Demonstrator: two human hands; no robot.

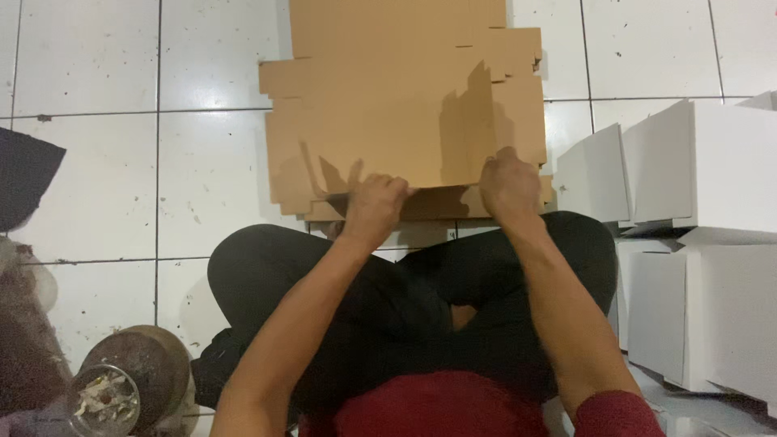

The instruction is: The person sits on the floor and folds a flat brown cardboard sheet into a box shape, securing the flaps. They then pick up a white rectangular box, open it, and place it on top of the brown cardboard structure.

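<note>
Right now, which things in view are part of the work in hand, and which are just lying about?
In hand:
left hand
right hand
flat brown cardboard sheets

Lying about:
folded white boxes
round container of scraps
dark object at left edge
tiled floor

From my feed the light is dim and warm, coming from above and behind. I see the hands [376,202] throwing dark shadows up the cardboard [405,105]. Edges look soft, and the left corner is murky.

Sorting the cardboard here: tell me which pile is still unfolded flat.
The brown cardboard stack on the floor under both hands lies flat; the white boxes at the right are folded up and standing.
</note>
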